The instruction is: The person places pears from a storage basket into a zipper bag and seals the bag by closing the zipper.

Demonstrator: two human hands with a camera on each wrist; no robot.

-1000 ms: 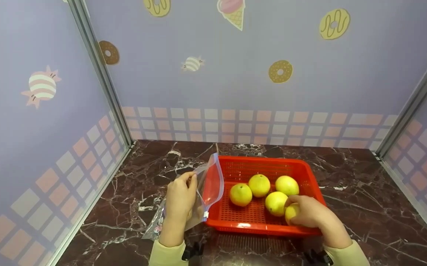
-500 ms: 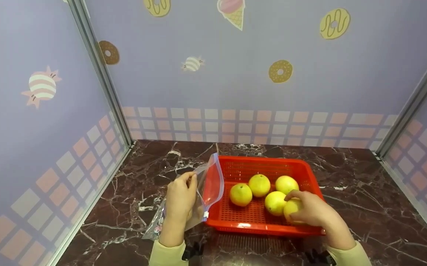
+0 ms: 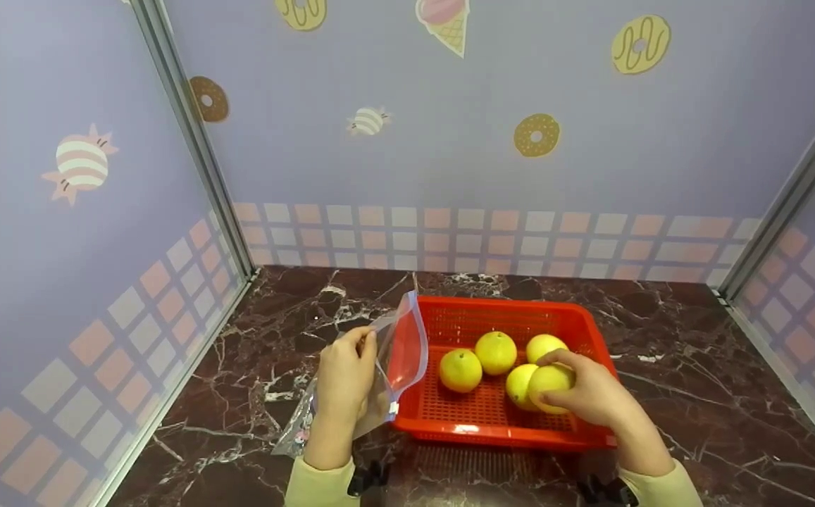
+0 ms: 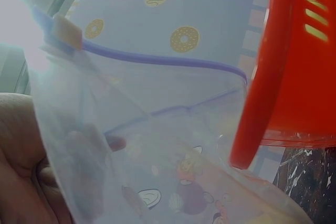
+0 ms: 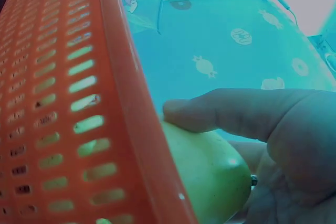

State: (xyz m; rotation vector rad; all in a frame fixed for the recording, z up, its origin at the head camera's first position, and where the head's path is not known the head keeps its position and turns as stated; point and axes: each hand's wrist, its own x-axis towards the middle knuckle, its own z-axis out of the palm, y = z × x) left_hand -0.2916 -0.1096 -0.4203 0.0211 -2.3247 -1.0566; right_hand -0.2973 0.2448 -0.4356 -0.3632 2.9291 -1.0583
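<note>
My left hand (image 3: 344, 377) pinches the side of a clear zip bag (image 4: 142, 93) with a purple seal and a slider. The bag's mouth gapes toward a red plastic basket (image 3: 470, 435) and touches its left rim. In the head view, my right hand (image 3: 594, 391) grips a yellow-green citrus fruit (image 3: 548, 387) between thumb and fingers, held over the basket's right half. Several like fruits lie inside, among them one on the left (image 3: 460, 371) and one behind it (image 3: 496, 353). The held fruit partly covers another citrus fruit (image 3: 520, 386).
A dark marbled tabletop (image 3: 696, 366) lies under everything. Patterned panels (image 3: 477, 169) wall in the back and both sides. The basket's slotted wall (image 5: 63, 108) stands close beside my right hand. The lower part of the bag (image 3: 296, 429) lies on the table.
My right hand has raised the citrus fruit from the basket's near right corner and shifted it slightly left and up. The left hand and bag stay in place.
</note>
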